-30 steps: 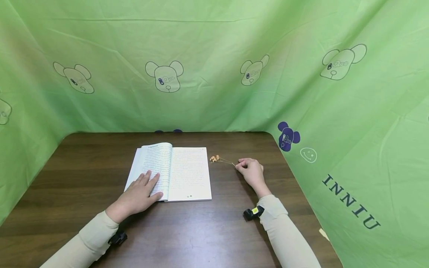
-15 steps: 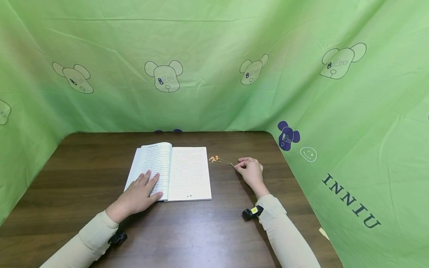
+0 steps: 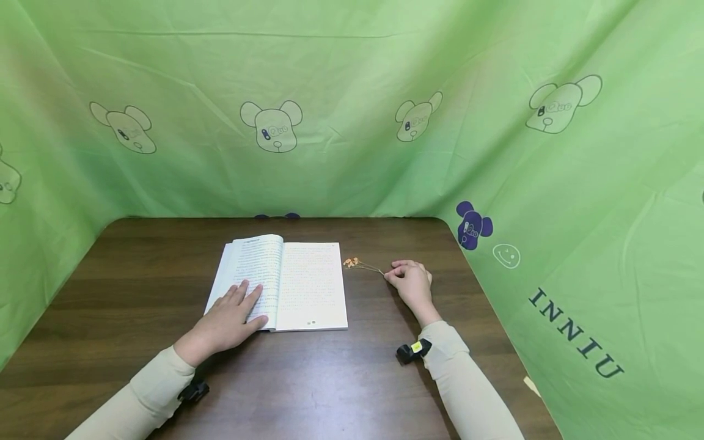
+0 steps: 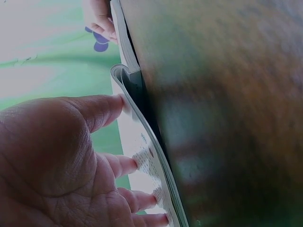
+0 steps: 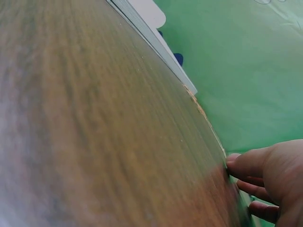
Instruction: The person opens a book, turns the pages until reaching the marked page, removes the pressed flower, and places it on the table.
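Note:
An open book [image 3: 310,284] lies on the dark wooden table [image 3: 137,269]. My left hand [image 3: 238,305] rests flat on its left page with the fingers straight; the left wrist view shows the hand [image 4: 61,161] pressing the page edges of the book [image 4: 142,142]. A thin dried flower sprig [image 3: 354,263] with small orange blooms lies just right of the book. My right hand [image 3: 397,276] pinches the sprig's stem end with its fingers curled. In the right wrist view the thumb of that hand [image 5: 265,175] meets the stem [image 5: 203,113] at the table surface.
Green cloth with bear prints [image 3: 352,122] hangs round the table on the back, left and right sides. The table's right edge runs close to my right forearm. Bare wood lies in front of the book and to its left.
My right hand and the sprig have crept slightly to the left, toward the book. The left hand has stayed on the page.

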Motion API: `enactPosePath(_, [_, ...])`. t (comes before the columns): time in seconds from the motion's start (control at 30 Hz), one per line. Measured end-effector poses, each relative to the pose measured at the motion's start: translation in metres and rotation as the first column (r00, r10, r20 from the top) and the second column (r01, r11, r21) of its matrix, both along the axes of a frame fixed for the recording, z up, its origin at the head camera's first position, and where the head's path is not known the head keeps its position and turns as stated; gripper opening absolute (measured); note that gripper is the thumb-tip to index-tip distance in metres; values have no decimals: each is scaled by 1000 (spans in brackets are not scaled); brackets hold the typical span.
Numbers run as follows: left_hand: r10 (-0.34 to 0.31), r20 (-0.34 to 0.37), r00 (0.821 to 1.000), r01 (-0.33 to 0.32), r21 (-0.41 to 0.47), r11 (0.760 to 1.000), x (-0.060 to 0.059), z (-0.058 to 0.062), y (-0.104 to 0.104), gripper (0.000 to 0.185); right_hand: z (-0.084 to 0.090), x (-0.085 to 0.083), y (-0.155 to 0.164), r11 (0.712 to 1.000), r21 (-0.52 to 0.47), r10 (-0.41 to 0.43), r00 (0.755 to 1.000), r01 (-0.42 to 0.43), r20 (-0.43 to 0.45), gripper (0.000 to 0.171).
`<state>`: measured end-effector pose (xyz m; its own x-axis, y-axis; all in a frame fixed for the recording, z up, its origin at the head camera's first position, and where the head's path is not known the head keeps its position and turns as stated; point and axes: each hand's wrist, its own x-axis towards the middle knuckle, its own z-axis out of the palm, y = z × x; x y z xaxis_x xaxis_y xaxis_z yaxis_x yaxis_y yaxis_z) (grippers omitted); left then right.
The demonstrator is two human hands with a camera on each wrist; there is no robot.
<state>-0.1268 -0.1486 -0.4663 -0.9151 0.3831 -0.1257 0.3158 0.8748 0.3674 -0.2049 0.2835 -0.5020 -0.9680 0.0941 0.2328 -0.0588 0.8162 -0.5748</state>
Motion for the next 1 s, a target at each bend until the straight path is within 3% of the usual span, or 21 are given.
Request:
enactPosePath(0.73, [-3, 6, 1000, 3, 11, 1000, 1, 3, 0, 73, 11, -5, 2, 996, -90, -15, 1000, 14, -6, 18])
enactPosePath(1.0, [-10, 5, 1000, 10, 7, 1000, 1, 4, -1, 73, 22, -6, -2, 991, -130, 35, 998, -43, -59, 16])
